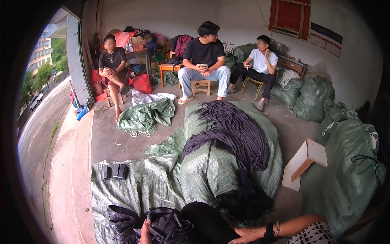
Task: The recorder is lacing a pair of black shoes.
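At the lower edge, the left hand (145,234) has its thumb against a black shoe (170,224); its other fingers are hidden, their grip unclear. The right hand (248,234) lies against black cloth (205,221), fingers extended. Ahead, dark cords (239,130) drape over a green sack (209,173). Beyond, 3 people (204,51) sit.
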The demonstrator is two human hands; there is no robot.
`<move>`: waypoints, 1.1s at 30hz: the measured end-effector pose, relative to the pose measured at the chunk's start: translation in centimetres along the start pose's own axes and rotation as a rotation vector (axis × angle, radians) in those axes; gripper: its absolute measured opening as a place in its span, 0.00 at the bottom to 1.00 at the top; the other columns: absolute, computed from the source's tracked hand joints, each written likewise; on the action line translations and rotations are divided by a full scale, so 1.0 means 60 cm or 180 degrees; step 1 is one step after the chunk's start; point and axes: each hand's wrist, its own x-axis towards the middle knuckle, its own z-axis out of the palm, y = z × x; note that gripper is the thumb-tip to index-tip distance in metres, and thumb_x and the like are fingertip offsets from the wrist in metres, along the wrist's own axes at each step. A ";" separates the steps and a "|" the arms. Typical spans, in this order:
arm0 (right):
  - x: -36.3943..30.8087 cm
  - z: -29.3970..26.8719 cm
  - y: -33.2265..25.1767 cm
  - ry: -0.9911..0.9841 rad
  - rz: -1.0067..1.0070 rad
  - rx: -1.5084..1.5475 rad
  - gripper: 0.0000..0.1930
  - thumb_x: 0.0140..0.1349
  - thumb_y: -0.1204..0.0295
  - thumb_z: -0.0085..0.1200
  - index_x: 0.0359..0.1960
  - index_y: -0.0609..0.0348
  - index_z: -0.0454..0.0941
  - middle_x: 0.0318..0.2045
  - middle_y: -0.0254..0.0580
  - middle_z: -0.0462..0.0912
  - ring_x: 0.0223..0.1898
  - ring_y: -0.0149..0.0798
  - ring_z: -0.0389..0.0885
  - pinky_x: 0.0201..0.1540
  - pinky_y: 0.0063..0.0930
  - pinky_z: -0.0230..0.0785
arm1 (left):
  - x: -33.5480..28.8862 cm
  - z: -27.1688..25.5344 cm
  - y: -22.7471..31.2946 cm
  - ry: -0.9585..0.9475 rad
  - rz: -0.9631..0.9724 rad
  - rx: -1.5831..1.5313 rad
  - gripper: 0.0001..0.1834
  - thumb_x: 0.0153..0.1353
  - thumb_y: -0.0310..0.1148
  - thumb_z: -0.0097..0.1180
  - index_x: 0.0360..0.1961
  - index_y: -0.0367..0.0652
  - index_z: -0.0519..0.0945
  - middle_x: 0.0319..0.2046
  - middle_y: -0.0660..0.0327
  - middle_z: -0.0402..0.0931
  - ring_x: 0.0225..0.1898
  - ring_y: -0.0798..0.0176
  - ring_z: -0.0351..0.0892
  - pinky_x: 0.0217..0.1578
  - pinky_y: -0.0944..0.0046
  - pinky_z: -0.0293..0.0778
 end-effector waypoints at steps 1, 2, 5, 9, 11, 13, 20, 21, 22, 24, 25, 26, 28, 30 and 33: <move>0.002 0.004 0.006 0.0130 -0.0082 -0.0015 0.59 0.58 0.32 0.40 0.64 0.86 0.41 0.58 0.79 0.62 0.61 0.59 0.66 0.63 0.34 0.61 | 0.000 -0.001 0.000 0.0042 0.0019 0.0047 0.30 0.67 0.51 0.39 0.56 0.34 0.71 0.50 0.49 0.77 0.50 0.54 0.78 0.55 0.58 0.72; 0.004 0.006 0.010 0.0129 -0.0081 -0.0013 0.59 0.58 0.32 0.40 0.64 0.86 0.41 0.58 0.79 0.62 0.61 0.59 0.66 0.63 0.34 0.61 | 0.000 -0.001 0.000 0.0043 0.0016 0.0047 0.30 0.67 0.51 0.39 0.56 0.34 0.71 0.50 0.49 0.77 0.50 0.54 0.78 0.55 0.58 0.72; 0.006 0.008 0.014 0.0225 -0.0179 -0.0080 0.58 0.58 0.32 0.40 0.63 0.86 0.41 0.57 0.79 0.63 0.60 0.59 0.67 0.62 0.35 0.63 | -0.002 0.004 0.004 0.0062 0.0009 0.0090 0.30 0.67 0.51 0.39 0.56 0.34 0.71 0.50 0.50 0.77 0.50 0.54 0.78 0.55 0.58 0.72; 0.002 0.001 0.004 0.0078 -0.0122 -0.0036 0.58 0.58 0.32 0.40 0.63 0.86 0.41 0.57 0.79 0.63 0.61 0.59 0.66 0.62 0.35 0.62 | -0.005 0.008 0.005 0.0077 -0.0007 0.0089 0.30 0.68 0.51 0.38 0.56 0.34 0.71 0.50 0.50 0.77 0.50 0.54 0.78 0.55 0.58 0.72; 0.003 0.001 0.005 0.0070 -0.0121 -0.0039 0.58 0.58 0.32 0.40 0.63 0.87 0.41 0.57 0.79 0.63 0.61 0.59 0.66 0.63 0.35 0.61 | -0.005 0.007 0.005 0.0063 0.0023 0.0129 0.30 0.68 0.51 0.38 0.56 0.35 0.72 0.50 0.51 0.77 0.50 0.54 0.78 0.55 0.58 0.72; 0.005 0.002 0.010 0.0089 -0.0167 -0.0058 0.58 0.58 0.32 0.39 0.63 0.87 0.41 0.57 0.79 0.64 0.61 0.59 0.66 0.63 0.35 0.61 | -0.005 0.011 0.006 0.0021 -0.0015 0.0063 0.30 0.68 0.51 0.38 0.56 0.35 0.71 0.50 0.51 0.77 0.50 0.55 0.78 0.55 0.59 0.72; 0.005 0.001 0.009 0.0049 -0.0136 -0.0105 0.58 0.59 0.32 0.39 0.63 0.86 0.40 0.57 0.80 0.63 0.61 0.59 0.67 0.62 0.35 0.62 | -0.014 0.026 0.012 -0.0005 0.0091 0.0116 0.29 0.68 0.50 0.39 0.56 0.34 0.71 0.50 0.50 0.77 0.49 0.54 0.79 0.54 0.58 0.73; 0.006 0.001 0.011 0.0038 -0.0141 -0.0084 0.58 0.59 0.32 0.39 0.63 0.86 0.40 0.57 0.79 0.63 0.61 0.59 0.67 0.62 0.35 0.62 | -0.017 0.031 0.015 -0.0036 0.0149 0.0220 0.29 0.67 0.50 0.40 0.56 0.34 0.71 0.50 0.50 0.77 0.49 0.55 0.79 0.53 0.58 0.73; 0.006 0.001 0.012 0.0027 -0.0146 -0.0063 0.58 0.59 0.32 0.39 0.63 0.86 0.40 0.57 0.79 0.63 0.61 0.59 0.67 0.62 0.35 0.62 | -0.020 0.035 0.018 -0.0067 0.0208 0.0325 0.29 0.67 0.50 0.41 0.55 0.34 0.71 0.49 0.50 0.77 0.49 0.55 0.79 0.53 0.59 0.74; 0.005 0.002 0.011 0.0043 -0.0146 -0.0058 0.58 0.59 0.32 0.39 0.63 0.86 0.40 0.57 0.79 0.63 0.61 0.59 0.67 0.62 0.35 0.62 | -0.026 0.044 0.022 -0.0032 0.0320 0.0497 0.28 0.66 0.48 0.42 0.54 0.33 0.71 0.48 0.51 0.77 0.47 0.57 0.79 0.51 0.60 0.74; 0.005 0.002 0.010 0.0059 -0.0146 -0.0053 0.58 0.59 0.32 0.39 0.64 0.86 0.40 0.57 0.79 0.63 0.61 0.59 0.67 0.62 0.35 0.62 | -0.028 0.047 0.025 0.0003 0.0432 0.0669 0.27 0.66 0.47 0.42 0.54 0.33 0.72 0.46 0.52 0.78 0.45 0.58 0.80 0.50 0.62 0.74; 0.004 0.001 0.009 0.0057 -0.0147 -0.0053 0.58 0.59 0.32 0.39 0.64 0.86 0.40 0.57 0.79 0.63 0.61 0.59 0.67 0.62 0.35 0.62 | -0.028 0.046 0.029 0.0005 0.0432 0.0669 0.27 0.66 0.47 0.42 0.54 0.33 0.72 0.46 0.52 0.78 0.45 0.58 0.80 0.50 0.62 0.74; 0.002 0.001 0.006 0.0068 -0.0121 -0.0047 0.58 0.58 0.32 0.40 0.64 0.86 0.40 0.57 0.79 0.63 0.61 0.59 0.66 0.63 0.35 0.62 | -0.028 0.040 0.040 0.0186 0.0788 0.1614 0.24 0.64 0.42 0.44 0.51 0.31 0.73 0.43 0.55 0.79 0.41 0.63 0.79 0.46 0.66 0.74; -0.003 -0.002 -0.001 0.0064 -0.0102 -0.0040 0.58 0.58 0.32 0.40 0.64 0.85 0.40 0.58 0.79 0.63 0.61 0.59 0.66 0.63 0.35 0.61 | -0.030 0.046 0.044 0.0252 0.0838 0.1711 0.23 0.62 0.40 0.45 0.50 0.31 0.73 0.41 0.56 0.79 0.41 0.64 0.79 0.45 0.67 0.73; -0.003 -0.001 -0.003 0.0086 -0.0075 -0.0062 0.58 0.58 0.32 0.40 0.64 0.85 0.40 0.58 0.79 0.62 0.61 0.59 0.66 0.63 0.35 0.61 | -0.035 0.063 0.060 0.0220 0.0844 0.1809 0.22 0.60 0.38 0.47 0.49 0.29 0.74 0.41 0.57 0.79 0.41 0.66 0.78 0.45 0.68 0.72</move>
